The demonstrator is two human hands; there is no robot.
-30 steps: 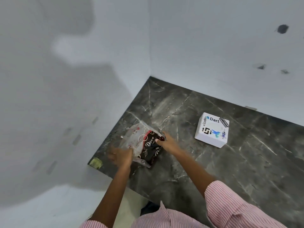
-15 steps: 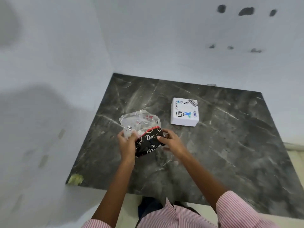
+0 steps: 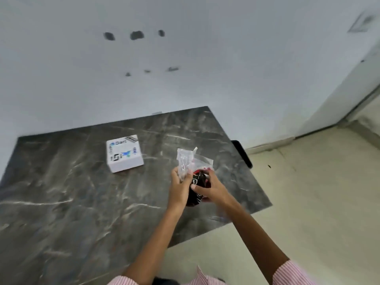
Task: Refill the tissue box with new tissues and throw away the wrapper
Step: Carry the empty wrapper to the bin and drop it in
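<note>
Head view, right of centre: I see my left hand pinching the crinkled clear plastic wrapper and my right hand clamped on its dark printed lower part, both holding the pack above the counter. I cannot tell what the wrapper contains. Left of centre, well apart from the hands, a white square tissue box with printed logos sits flat and closed. Dark veined marble makes up the counter. Behind runs a pale wall with dark spots; beige floor fills the right side.
</note>
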